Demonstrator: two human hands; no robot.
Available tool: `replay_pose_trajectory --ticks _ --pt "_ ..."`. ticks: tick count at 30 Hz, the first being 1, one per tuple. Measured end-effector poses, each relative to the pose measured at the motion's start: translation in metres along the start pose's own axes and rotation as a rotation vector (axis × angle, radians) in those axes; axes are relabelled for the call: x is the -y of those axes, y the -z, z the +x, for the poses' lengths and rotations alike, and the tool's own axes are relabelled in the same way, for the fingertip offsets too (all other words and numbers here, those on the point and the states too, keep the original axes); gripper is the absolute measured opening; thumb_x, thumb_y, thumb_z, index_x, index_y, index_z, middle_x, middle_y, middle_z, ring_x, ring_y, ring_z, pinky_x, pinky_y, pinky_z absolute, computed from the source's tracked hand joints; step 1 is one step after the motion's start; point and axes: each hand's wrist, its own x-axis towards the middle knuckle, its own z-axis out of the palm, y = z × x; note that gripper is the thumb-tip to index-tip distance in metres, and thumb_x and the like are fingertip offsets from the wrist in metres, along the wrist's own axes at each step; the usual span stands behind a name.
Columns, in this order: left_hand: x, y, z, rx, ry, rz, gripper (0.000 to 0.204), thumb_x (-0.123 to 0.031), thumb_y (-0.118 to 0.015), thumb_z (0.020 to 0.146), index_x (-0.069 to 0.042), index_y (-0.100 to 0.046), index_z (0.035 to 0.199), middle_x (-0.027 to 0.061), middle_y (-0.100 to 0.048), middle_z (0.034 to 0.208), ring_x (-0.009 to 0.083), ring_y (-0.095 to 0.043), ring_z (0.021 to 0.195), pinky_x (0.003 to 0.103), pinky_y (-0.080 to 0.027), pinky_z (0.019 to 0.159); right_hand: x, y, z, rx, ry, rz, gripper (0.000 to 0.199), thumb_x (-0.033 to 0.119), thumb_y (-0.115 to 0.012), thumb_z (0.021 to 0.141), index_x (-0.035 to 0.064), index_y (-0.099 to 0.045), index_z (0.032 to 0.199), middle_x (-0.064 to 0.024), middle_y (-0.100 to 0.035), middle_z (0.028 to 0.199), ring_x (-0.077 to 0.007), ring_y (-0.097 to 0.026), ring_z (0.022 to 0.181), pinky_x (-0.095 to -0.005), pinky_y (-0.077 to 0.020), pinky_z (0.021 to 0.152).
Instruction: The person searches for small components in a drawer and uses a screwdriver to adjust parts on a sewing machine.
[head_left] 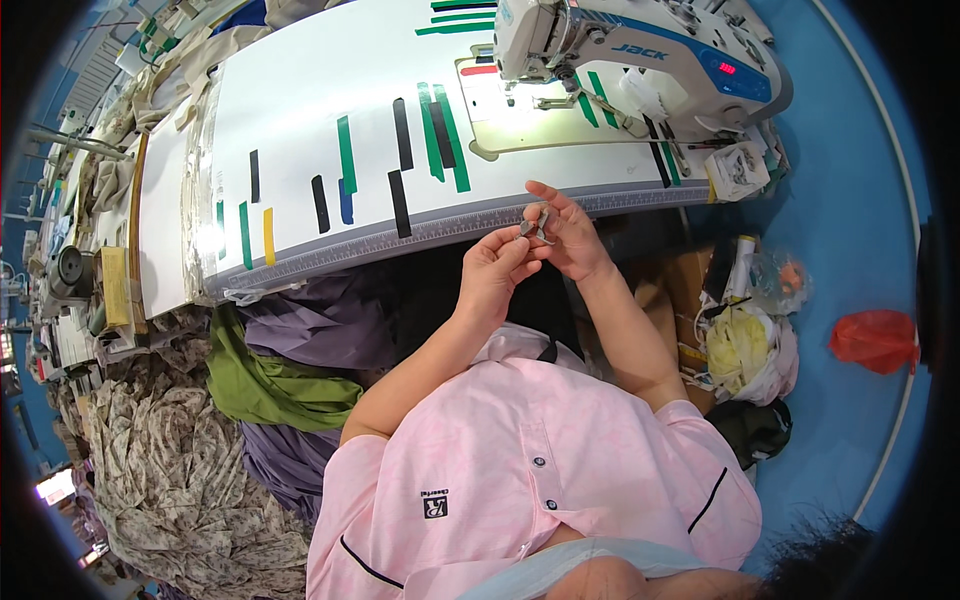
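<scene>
My left hand [490,268] and my right hand [570,238] meet in front of the sewing table's near edge. Between their fingertips is a small grey metal piece [541,228] with a thin, angular shape, too small to name. The thumb and fingers of the left hand pinch its left side. On its other side, the right hand grips it with one finger stretched away. Beyond the hands stands a white and blue sewing machine [640,60], its lamp lighting the metal plate [500,122] below the needle.
Strips of green, black, blue and yellow tape [268,237] mark the white tabletop [290,100], which has a ruler [400,243] along its near edge. Purple cloth [320,325], green cloth [270,375] and patterned fabric [180,470] pile up at left. A small white box [737,170] sits at right.
</scene>
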Motion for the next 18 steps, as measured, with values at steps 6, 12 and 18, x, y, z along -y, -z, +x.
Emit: replay_pose_trajectory --ticks 6,12,18 --pt "0.001 -0.001 -0.001 -0.019 -0.011 0.004 0.021 -0.008 -0.056 0.094 0.003 -0.054 0.112 0.0119 -0.066 0.099 0.0187 -0.067 0.089 0.023 -0.055 0.073 -0.007 0.001 0.0 -0.03 0.014 0.044 0.047 0.013 -0.064 0.089 0.0034 -0.047 0.132 -0.0065 -0.067 0.098 -0.0126 -0.065 0.082 -0.0232 -0.0525 0.071" --pt "0.002 -0.005 -0.003 -0.029 -0.017 -0.016 0.025 -0.006 -0.056 0.093 0.006 -0.052 0.114 0.0124 -0.066 0.098 0.0177 -0.068 0.088 0.023 -0.055 0.074 -0.016 0.008 0.0 -0.003 0.028 0.137 0.047 0.011 -0.063 0.089 0.004 -0.047 0.133 -0.0068 -0.066 0.099 -0.0127 -0.064 0.083 -0.0219 -0.052 0.069" --pt "0.005 -0.003 -0.002 -0.035 -0.01 -0.027 0.021 -0.006 -0.057 0.093 0.005 -0.052 0.111 0.0127 -0.066 0.097 0.0188 -0.068 0.088 0.023 -0.055 0.073 -0.017 0.007 0.002 0.019 -0.007 0.159 0.049 0.012 -0.065 0.088 0.0063 -0.048 0.134 -0.0049 -0.061 0.094 -0.0072 -0.056 0.076 -0.0167 -0.0484 0.062"
